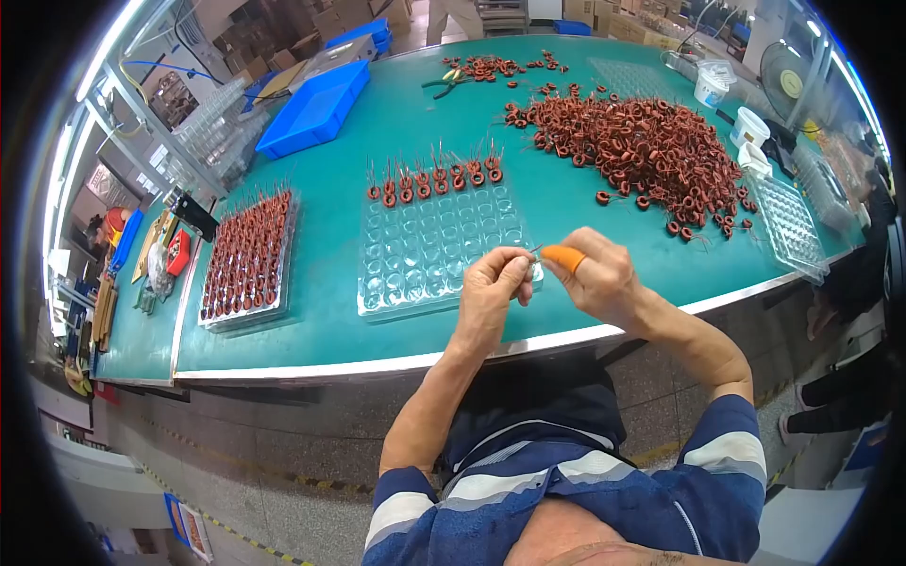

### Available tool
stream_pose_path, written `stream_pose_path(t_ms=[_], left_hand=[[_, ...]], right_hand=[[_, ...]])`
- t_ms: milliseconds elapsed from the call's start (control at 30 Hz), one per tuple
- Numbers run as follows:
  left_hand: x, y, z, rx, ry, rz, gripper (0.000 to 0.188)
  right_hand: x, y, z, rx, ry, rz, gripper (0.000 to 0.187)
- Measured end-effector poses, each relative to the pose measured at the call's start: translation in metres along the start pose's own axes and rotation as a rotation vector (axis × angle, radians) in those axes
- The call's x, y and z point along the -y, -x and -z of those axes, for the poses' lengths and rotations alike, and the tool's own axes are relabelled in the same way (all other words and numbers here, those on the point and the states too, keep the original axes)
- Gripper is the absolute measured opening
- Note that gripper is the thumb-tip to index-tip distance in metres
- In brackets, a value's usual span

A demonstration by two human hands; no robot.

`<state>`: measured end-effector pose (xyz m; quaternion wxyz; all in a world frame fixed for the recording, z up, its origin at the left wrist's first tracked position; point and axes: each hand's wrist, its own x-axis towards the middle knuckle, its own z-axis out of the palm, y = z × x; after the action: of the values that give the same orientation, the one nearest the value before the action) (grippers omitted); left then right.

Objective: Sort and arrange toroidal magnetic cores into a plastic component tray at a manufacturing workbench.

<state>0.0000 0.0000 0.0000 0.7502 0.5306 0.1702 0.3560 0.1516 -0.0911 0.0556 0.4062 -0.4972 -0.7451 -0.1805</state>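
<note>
My left hand (491, 288) is closed in a pinch above the table's near edge, just right of a clear plastic tray (415, 281). Facing it, my right hand (604, 275) wears an orange finger cot (563, 258) and is also closed. A thin, dark wire-like piece shows between the fingertips; whatever else the fingers hold is hidden. Red-brown ring coils (441, 180) with upright wire leads fill the far rows of the tray, while its nearer round pockets hold none. Beyond my right hand lies a big heap of loose ring coils (642, 151).
A coil-filled tray stack (247, 259) stands at the left. Behind are a blue bin (316, 111), pliers (449, 85) and a smaller coil pile (486, 68). White tubs (713, 83) and a clear tray (788, 226) sit at the right, near a fan (788, 80).
</note>
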Motion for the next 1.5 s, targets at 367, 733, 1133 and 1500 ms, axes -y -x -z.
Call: stream_pose_path(t_ms=[367,733,1133,1500], left_hand=[[-0.01,0.013,-0.008,0.032,-0.198,-0.233,0.016],[-0.013,0.006,0.017,0.052,-0.136,-0.169,0.024],[-0.013,0.013,0.016,0.028,-0.292,-0.211,0.024],[-0.019,0.01,0.034,0.007,-0.166,-0.086,0.023]], right_hand=[[-0.02,-0.007,-0.009,0.139,-0.729,-0.918,0.021],[-0.023,-0.009,-0.024,0.014,-1.259,-1.177,0.026],[0.0,0.007,-0.034,0.043,-0.996,-0.928,0.027],[-0.004,0.003,-0.047,-0.115,-1.113,-0.996,0.026]])
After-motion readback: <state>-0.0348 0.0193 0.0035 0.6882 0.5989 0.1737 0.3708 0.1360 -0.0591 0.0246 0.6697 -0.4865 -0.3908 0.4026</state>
